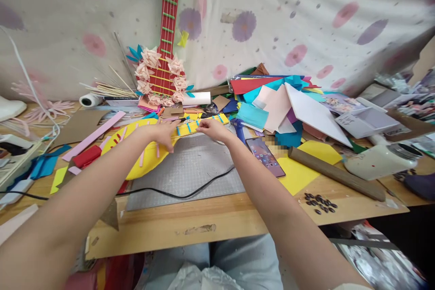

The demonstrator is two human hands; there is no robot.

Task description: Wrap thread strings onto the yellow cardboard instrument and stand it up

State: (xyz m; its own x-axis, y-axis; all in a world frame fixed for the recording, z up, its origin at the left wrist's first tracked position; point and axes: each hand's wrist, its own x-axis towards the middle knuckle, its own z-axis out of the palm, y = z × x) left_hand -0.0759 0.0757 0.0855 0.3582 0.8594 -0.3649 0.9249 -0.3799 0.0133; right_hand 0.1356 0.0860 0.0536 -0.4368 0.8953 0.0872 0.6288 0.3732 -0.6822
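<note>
A yellow handmade guitar lies tilted across the table, with pink strips on its rounded body and blue bars along its narrow neck. My left hand grips it where body meets neck, thumb on the near side and fingers across the top. Further along the neck, my right hand is closed in a pinch at the neck's near edge. Thin strings show faintly between the hands, but what the right fingertips hold is too small to tell. A grey cutting mat lies under the neck.
A red guitar with paper flowers stands against the curtain. Coloured sheets pile up behind. To the right are a phone, brown tube, white jar and small dark beads. A black cable crosses the mat.
</note>
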